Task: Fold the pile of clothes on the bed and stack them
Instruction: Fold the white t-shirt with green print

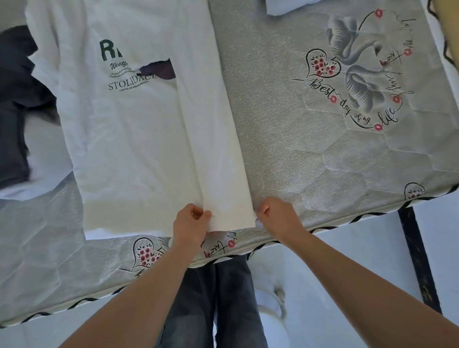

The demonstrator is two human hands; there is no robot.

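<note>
The bed (289, 155) carries a grey quilted mattress cover printed with swans, hearts and script lettering, edged with a black-and-white wavy trim. Taking the white T-shirt (135, 133) as the landmark: a heap of dark clothes (7, 106) lies just beside its left edge, partly over a pale garment under it, and a pale pillow (291, 3) sits beyond its far right corner, well apart from the hands. Below the shirt's hem, past the bed's near edge, stand the person's legs in grey jeans (212, 310) on a pale floor. Nothing lies between the hands and the shirt.

The shirt lies flat on the bed, hem toward the person. Its right side is folded inward into a long narrow panel that runs from the top down to the hem. The left hand (190, 222) pinches the near left corner of that folded panel, fingers curled on the cloth. The right hand (276, 215) is at the panel's near right corner with fingers curled, gripping the fold's edge against the mattress.

The shirt is white with dark green lettering across the chest, partly covered by the fold; a dark patch shows by the lettering.
</note>
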